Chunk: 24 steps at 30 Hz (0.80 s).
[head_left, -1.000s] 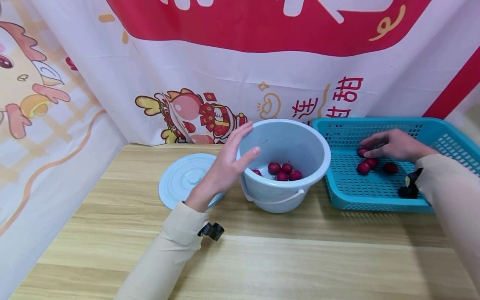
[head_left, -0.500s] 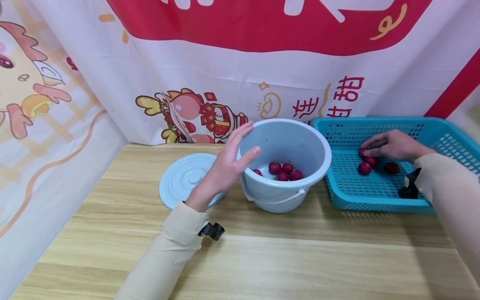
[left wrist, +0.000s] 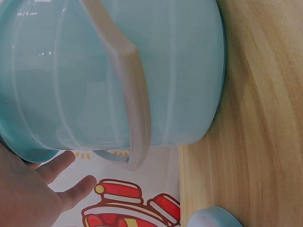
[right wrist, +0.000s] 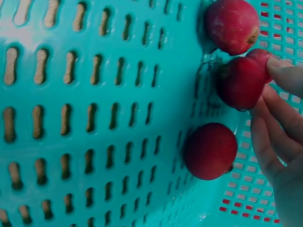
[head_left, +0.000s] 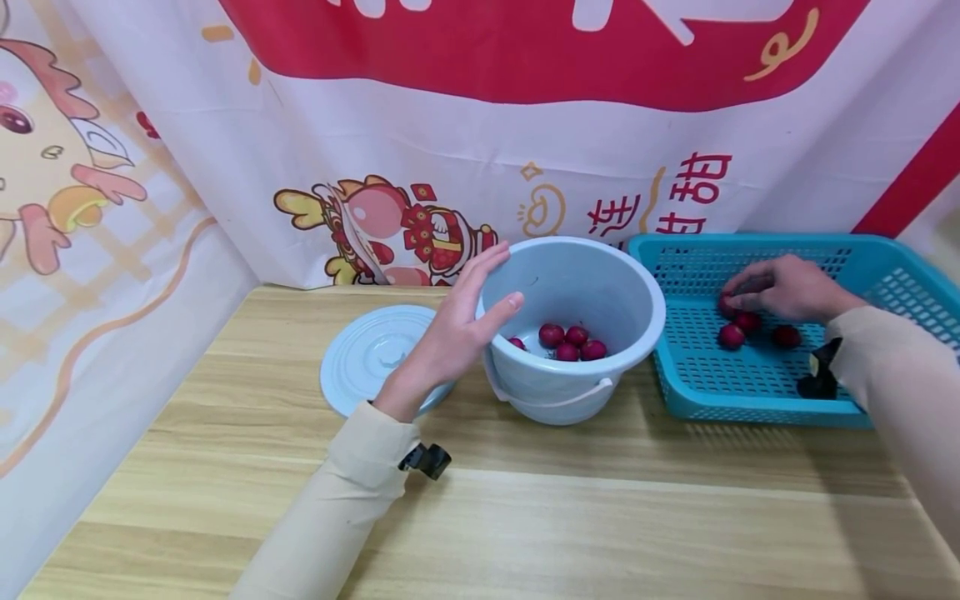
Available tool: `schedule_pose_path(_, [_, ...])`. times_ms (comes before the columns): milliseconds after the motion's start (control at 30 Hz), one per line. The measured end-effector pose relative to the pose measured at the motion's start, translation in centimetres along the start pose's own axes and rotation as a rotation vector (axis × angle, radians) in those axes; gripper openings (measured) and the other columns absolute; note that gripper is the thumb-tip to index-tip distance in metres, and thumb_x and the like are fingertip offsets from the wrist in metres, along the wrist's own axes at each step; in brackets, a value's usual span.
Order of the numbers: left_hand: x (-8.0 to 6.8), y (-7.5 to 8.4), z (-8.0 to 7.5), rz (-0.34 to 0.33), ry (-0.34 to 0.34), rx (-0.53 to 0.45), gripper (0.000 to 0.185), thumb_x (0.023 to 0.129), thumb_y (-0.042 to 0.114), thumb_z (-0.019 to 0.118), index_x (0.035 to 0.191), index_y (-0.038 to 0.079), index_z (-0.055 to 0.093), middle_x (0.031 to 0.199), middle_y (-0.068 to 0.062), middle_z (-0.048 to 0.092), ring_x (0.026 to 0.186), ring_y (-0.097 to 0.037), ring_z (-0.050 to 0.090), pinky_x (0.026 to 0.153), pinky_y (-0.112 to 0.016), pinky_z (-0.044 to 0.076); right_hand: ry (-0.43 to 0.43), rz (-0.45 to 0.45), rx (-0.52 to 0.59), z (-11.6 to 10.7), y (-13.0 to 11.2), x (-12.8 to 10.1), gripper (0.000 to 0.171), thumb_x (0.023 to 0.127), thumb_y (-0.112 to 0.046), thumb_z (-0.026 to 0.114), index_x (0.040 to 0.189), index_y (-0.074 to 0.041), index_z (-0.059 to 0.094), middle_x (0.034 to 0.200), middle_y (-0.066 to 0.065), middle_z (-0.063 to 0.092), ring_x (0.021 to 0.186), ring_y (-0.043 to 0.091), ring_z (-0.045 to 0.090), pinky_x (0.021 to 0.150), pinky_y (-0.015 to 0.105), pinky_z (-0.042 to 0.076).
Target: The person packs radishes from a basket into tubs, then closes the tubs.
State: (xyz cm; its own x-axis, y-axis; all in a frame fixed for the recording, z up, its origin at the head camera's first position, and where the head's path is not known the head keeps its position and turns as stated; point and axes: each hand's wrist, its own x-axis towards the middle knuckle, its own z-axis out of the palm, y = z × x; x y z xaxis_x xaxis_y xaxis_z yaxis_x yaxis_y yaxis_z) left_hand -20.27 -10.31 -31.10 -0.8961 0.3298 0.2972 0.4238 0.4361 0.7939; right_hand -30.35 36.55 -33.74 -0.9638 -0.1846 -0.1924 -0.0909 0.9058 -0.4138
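While left hand (head_left: 459, 327), fingers straight, touches bucket (head_left: 551, 385) at the rim, right hand (head_left: 787, 287) pinches round fruit (right wrist: 259, 60) between thumb and curled fingers, slightly parted, in basket (head_left: 765, 409), bucket to its left

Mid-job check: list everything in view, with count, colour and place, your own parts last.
Bucket: one, light blue, upright on the table
Handle: one, whitish, lowered along the bucket's near side
Bucket fruits: five visible, dark red, inside at the bottom
Basket: one, teal, right of the bucket
Basket fruits: four, dark red, inside
Lid: one, light blue, left of the bucket
Table: one, light wood
Printed cloth: count unclear, mostly white and red, behind
Wrist cameras: two, black
Sleeves: two, beige
Left hand: one, at bucket's left rim
Right hand: one, pinching a basket fruit
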Motion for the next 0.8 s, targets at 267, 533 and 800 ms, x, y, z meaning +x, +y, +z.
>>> schedule_pose_path(267, [0.0,0.2,0.1,-0.009,0.002,0.0,0.072,0.104,0.047,0.054,0.167,0.018,0.033,0.177,0.007,0.023,0.164,-0.02,0.023,0.129,-0.063,0.028,0.053,-0.014,0.029,-0.7,-1.5,-0.5,0.058,0.099,-0.041,0.074,0.143,-0.005,0.065,0.143,0.034,0.059,0.128,0.053,0.048,0.082,0.056,0.06])
schedule_pose_path(533, [-0.1,0.1,0.2,-0.01,0.003,0.002,0.071,0.104,0.047,0.054,0.166,0.019,0.034,0.177,0.008,0.023,0.164,-0.019,0.023,0.13,-0.063,0.028,0.118,-0.054,0.046,-0.5,-4.2,-0.8,0.059,0.099,-0.042,0.074,0.145,-0.007,0.064,0.141,0.03,0.062,0.125,0.05,0.054,0.085,0.052,0.063])
schedule_pose_path(800, [0.0,0.1,0.1,-0.003,0.004,-0.001,0.071,0.104,0.047,0.053,0.166,0.019,0.034,0.177,0.007,0.023,0.164,-0.019,0.022,0.13,-0.062,0.027,0.244,-0.137,0.093,-0.3,-7.8,-1.1,0.051,0.1,-0.038,0.074,0.142,-0.012,0.068,0.135,0.024,0.071,0.117,0.042,0.065,0.083,0.046,0.065])
